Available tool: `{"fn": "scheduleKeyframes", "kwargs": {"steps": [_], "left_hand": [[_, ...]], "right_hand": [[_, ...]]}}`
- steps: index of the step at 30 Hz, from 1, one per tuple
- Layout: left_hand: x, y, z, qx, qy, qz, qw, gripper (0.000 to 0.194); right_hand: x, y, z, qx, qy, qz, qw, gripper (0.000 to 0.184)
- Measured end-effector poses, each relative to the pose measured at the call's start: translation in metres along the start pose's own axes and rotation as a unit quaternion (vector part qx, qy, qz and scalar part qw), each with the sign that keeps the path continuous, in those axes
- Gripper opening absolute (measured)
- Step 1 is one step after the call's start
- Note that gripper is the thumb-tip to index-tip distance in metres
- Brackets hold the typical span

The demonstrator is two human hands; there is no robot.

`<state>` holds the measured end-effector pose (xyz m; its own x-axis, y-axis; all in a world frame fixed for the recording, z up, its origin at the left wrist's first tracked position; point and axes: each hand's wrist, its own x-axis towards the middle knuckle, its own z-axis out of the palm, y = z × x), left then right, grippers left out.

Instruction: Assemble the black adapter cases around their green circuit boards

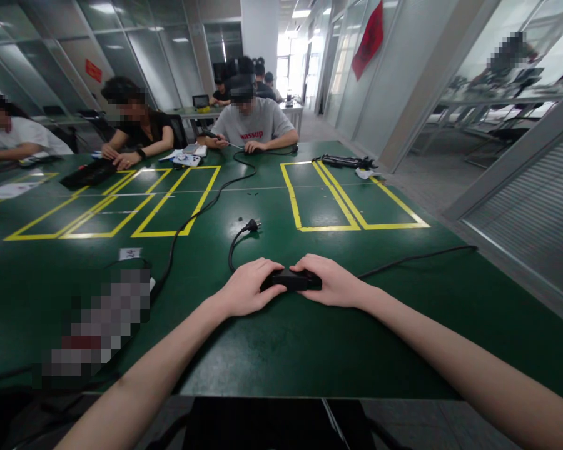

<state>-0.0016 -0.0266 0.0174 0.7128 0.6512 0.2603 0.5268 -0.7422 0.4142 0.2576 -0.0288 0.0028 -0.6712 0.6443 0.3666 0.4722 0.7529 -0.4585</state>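
Between my two hands, low over the green table (291, 356), is a black power adapter (291, 280). My left hand (249, 289) grips its left end, with thumb in front and fingers behind. On the other end my right hand (333, 281) is closed in the same way, hiding part of the casing. A short black cord loops up behind my left hand to a mains plug (252, 226) with its pins pointing right. From beside my right hand a thin black cable (413, 257) runs to the right across the tabletop.
A power strip, blurred out (103, 319), lies at the left with a long black cable (211, 203) running away from it. Yellow tape rectangles (328, 229) mark the table. Across it sit a person in grey (267, 119) and others. A black folded tripod-like object (342, 161) lies far right.
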Motion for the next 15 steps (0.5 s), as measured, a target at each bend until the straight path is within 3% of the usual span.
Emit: {"fn": "scheduleKeyframes", "kwargs": {"steps": [5,9,15], "left_hand": [[0.0020,-0.0022,0.0012,0.027,-0.004,0.005,1.000,0.035],[0.0025,-0.0063,0.0037,0.017,0.001,0.010,1.000,0.026],[0.0019,-0.0080,0.0059,0.011,0.012,0.020,1.000,0.027]], "right_hand": [[0.0015,-0.0036,0.0006,-0.065,-0.013,-0.020,0.998,0.022],[0.0022,-0.0062,-0.0024,-0.086,-0.022,-0.026,0.996,0.022],[0.0022,-0.0078,-0.0050,-0.107,-0.025,-0.034,0.993,0.027]]}}
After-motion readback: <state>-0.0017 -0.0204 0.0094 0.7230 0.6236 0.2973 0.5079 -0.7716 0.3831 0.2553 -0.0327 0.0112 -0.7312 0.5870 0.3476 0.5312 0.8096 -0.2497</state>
